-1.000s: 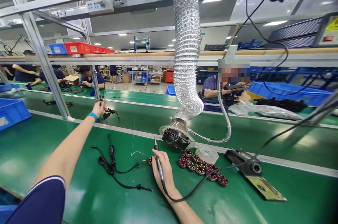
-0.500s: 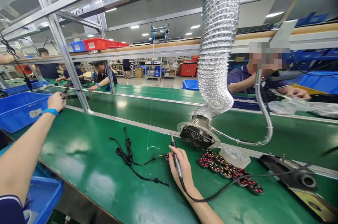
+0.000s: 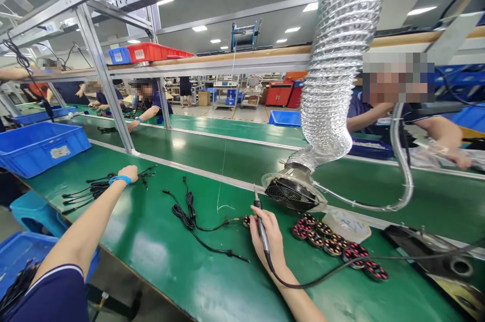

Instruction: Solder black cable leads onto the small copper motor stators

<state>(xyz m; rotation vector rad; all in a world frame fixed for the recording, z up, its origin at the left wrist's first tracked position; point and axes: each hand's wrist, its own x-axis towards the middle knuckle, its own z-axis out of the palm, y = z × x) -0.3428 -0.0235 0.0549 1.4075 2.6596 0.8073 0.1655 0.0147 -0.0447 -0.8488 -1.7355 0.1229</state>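
Observation:
My left hand [image 3: 129, 174], with a blue wristband, is closed on a bundle of black cables [image 3: 96, 189] at the left of the green bench; its fingertips are hidden. The cable ends fan out on both sides of the hand. My right hand [image 3: 270, 238] holds a soldering iron [image 3: 262, 231] like a pen, its tip pointing up and away. Just left of the right hand is a small round motor stator [image 3: 246, 221], with a black cable [image 3: 212, 228] reaching up to it. Another coiled black cable [image 3: 182, 217] lies beside that one.
Several red-and-black stators [image 3: 333, 246] lie right of my hand, near a roll of clear tape [image 3: 347, 226]. A fume duct with a fan [image 3: 291, 193] hangs behind. A soldering iron stand [image 3: 435, 256] is at right, a blue bin [image 3: 45, 145] at left. Co-workers sit across.
My view has turned left. My left hand moved from the middle strip toward the blue bin, then back onto the bench with the cables. My right hand keeps the soldering iron in place.

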